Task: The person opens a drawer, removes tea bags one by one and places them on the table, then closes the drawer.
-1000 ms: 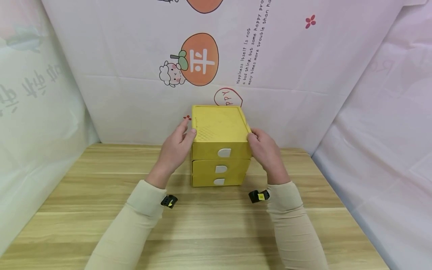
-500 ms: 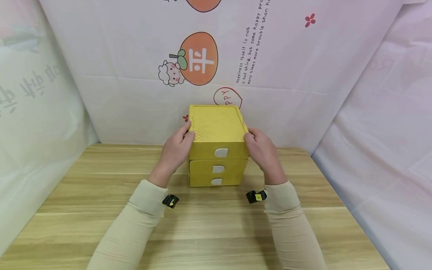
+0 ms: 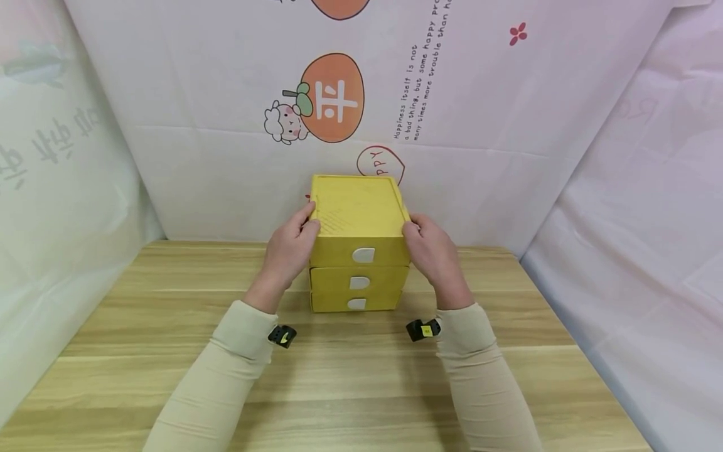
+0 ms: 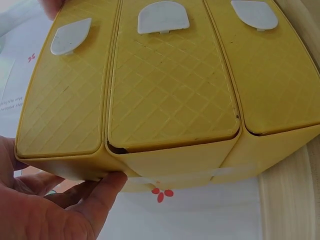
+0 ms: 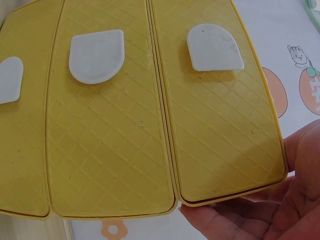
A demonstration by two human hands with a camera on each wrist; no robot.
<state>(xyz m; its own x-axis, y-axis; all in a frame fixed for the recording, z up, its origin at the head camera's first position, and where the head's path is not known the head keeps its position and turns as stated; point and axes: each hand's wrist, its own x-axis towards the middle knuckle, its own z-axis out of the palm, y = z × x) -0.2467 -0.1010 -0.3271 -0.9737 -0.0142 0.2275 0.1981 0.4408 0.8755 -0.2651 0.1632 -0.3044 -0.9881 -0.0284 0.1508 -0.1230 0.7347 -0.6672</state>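
A yellow three-drawer storage box (image 3: 358, 204) stands on the table near the back wall, its front towards me. Each drawer carries a white rounded pull, such as the top pull (image 3: 363, 255); all the drawers are pushed in. My left hand (image 3: 287, 250) grips the upper left edge, thumb near the top corner and fingers along the side wall. On the opposite side, my right hand (image 3: 435, 252) holds the upper right edge, thumb at the rim. The left wrist view shows left fingers (image 4: 102, 197) against the side wall. Some fingertips of the right hand are hidden behind the box.
The wood-grain table (image 3: 350, 389) stretches in front and to both sides. A white printed sheet (image 3: 226, 182) hangs right behind the box, with more sheets at left and right. Black wrist straps (image 3: 282, 336) sit at both cuffs.
The storage box has slid a little to the left along the table. Both hands have shifted with it, and the left fingers now sit closer against its side.
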